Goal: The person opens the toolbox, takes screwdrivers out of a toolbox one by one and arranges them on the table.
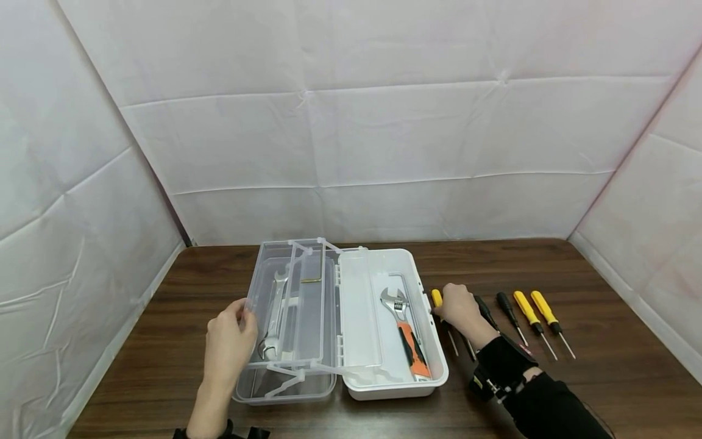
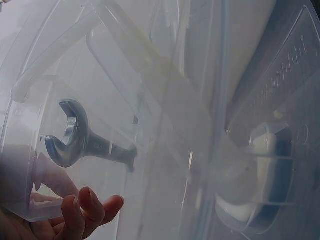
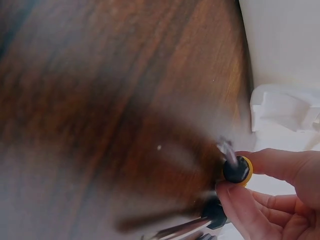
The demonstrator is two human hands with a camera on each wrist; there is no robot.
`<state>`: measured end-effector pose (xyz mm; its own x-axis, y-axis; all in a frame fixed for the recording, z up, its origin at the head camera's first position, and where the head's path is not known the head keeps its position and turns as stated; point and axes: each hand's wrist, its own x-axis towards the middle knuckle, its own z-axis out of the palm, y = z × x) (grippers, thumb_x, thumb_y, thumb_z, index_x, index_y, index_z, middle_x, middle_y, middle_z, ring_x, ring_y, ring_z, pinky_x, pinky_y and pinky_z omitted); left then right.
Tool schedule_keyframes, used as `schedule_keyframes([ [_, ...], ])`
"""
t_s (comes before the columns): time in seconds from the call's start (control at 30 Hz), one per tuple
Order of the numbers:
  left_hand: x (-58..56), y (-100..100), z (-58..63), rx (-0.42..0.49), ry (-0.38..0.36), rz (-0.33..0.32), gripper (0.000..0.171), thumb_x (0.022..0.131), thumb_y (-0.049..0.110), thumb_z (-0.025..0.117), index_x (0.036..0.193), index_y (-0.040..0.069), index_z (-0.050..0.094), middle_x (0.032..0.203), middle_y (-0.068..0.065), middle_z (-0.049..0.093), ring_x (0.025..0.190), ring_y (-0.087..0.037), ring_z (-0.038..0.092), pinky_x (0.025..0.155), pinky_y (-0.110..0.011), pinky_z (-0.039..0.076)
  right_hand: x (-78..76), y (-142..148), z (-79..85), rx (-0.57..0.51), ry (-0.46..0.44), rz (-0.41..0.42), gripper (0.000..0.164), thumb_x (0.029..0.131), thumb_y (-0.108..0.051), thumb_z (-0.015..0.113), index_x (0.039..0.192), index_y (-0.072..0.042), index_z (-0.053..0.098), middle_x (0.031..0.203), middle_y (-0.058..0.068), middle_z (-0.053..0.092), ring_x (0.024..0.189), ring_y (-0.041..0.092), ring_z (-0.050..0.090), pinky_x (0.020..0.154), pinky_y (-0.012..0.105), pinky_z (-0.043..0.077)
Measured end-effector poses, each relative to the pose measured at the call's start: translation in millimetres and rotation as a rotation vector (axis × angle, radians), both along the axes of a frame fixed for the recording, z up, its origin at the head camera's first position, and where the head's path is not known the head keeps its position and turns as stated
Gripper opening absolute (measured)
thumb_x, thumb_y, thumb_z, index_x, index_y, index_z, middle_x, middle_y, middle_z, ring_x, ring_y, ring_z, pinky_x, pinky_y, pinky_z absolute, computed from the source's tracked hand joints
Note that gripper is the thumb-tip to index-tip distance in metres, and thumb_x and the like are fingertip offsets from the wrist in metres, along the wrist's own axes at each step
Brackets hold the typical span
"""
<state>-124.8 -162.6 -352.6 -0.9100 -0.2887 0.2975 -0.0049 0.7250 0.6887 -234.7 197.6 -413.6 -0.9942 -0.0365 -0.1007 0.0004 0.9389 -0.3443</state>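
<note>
A toolbox lies open, its clear lid (image 1: 258, 390) folded to the left of the white base (image 1: 395, 393). My left hand (image 1: 230, 341) grips the clear plastic at the left edge, with curled fingers (image 2: 90, 212) in the left wrist view. An open-ended wrench (image 1: 276, 317) shows through the plastic near that hand. Beside the base's right wall, my right hand (image 1: 462, 310) pinches a yellow-and-black screwdriver (image 3: 237, 170) between thumb and fingers. Its yellow handle end (image 1: 436, 297) sticks out past the hand. A dark-handled screwdriver (image 3: 215, 215) lies right beside it, its handle hidden under the hand in the head view.
In the base lies an adjustable wrench (image 1: 408, 341) with an orange-and-black handle, next to a silver hex key (image 1: 404, 281). A brass-coloured hex key (image 1: 311, 280) is on the lid side. Further right are black screwdrivers (image 1: 507, 308) and yellow screwdrivers (image 1: 528, 308). White sheeting (image 1: 384, 201) surrounds the table.
</note>
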Motion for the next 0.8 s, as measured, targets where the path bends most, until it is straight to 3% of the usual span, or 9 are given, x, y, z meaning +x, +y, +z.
schedule_keyframes([
  [0.3,-0.5,0,0.6,-0.001,-0.009,-0.003,0.032,0.086,0.006,0.041,0.107,-0.012,0.056,0.092,-0.029,0.061,0.064,-0.027,0.055,0.058,-0.043,0.045,4.9,-2,8.0,0.007,0.005,-0.012,0.025,0.077,-0.016,0.067,0.075,0.004,0.054,0.059,0.009,0.048,0.047,0.017,0.048,0.043,0.026,0.037],
  [0.43,-0.3,0,0.9,-0.005,-0.005,-0.005,0.032,0.086,0.006,0.041,0.107,-0.012,0.056,0.092,-0.029,0.061,0.064,-0.027,0.056,0.057,-0.042,0.045,11.3,0,16.9,-0.022,0.059,-0.014,0.037,0.082,-0.023,0.063,0.054,-0.005,0.048,0.044,0.001,0.036,0.036,0.012,0.038,0.037,0.022,0.03],
  [0.53,0.0,0,1.3,-0.007,0.0,-0.005,0.032,0.085,0.006,0.041,0.107,-0.012,0.056,0.092,-0.029,0.061,0.066,-0.028,0.056,0.058,-0.043,0.045,18.1,0,22.1,-0.101,0.096,-0.007,0.045,0.086,-0.028,0.058,0.047,-0.008,0.047,0.04,-0.003,0.029,0.033,0.009,0.031,0.036,0.021,0.026],
  [0.67,0.3,0,1.3,-0.006,-0.002,-0.004,0.032,0.085,0.006,0.041,0.107,-0.012,0.056,0.092,-0.029,0.061,0.064,-0.028,0.054,0.056,-0.041,0.044,29.1,-4,24.5,-0.263,0.081,-0.013,0.04,0.088,-0.035,0.053,0.072,0.0,0.064,0.048,0.002,0.049,0.041,0.014,0.046,0.04,0.025,0.034],
  [0.8,0.1,0,1.2,-0.003,-0.005,-0.005,0.032,0.086,0.006,0.041,0.107,-0.012,0.056,0.092,-0.029,0.061,0.064,-0.027,0.054,0.056,-0.04,0.044,38.0,-8,23.2,-0.404,0.017,-0.017,0.048,0.086,-0.041,0.053,0.099,0.004,0.062,0.067,0.006,0.06,0.057,0.018,0.057,0.05,0.029,0.045],
])
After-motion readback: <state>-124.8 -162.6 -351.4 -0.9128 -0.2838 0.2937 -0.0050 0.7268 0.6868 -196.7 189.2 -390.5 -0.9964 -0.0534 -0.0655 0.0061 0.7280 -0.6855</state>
